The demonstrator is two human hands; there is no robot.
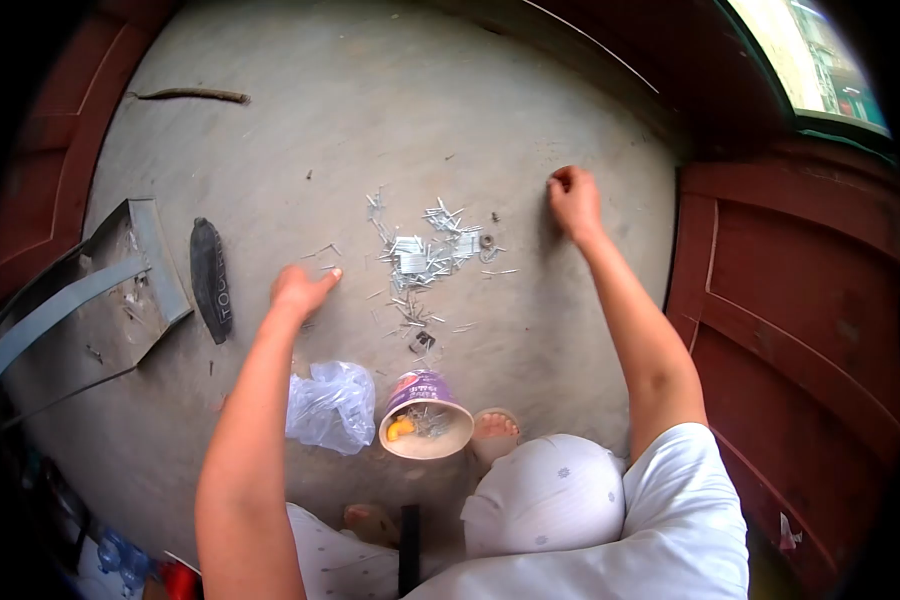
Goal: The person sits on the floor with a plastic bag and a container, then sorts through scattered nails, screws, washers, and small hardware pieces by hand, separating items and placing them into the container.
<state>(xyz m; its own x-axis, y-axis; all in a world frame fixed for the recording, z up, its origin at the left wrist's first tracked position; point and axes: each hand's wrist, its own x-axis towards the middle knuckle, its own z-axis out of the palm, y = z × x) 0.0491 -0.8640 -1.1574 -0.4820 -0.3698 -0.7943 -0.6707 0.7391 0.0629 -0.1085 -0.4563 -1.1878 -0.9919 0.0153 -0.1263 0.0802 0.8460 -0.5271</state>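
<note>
My left hand [303,291] is low over the floor, left of the main pile of nails [420,257]. One digit stretches away from the rest of that hand, and a few loose nails [326,250] lie just beyond it. Its other fingers are partly hidden, and I see nothing held. Farther out on the right, my right hand [576,203] is closed, fingertips curled together near the floor; whatever is in them is too small to make out. The silvery pile includes flat joined strips and scattered single pieces. A small dark ring [486,241] sits at its right edge.
Near my feet a paper tub [425,440] lies tipped, with nails and a yellow piece inside, beside a clear plastic bag [335,405]. At left are a dark long object [210,280], a metal dustpan [160,260] and a stick [195,95]. Red-brown wooden panels [800,270] stand right.
</note>
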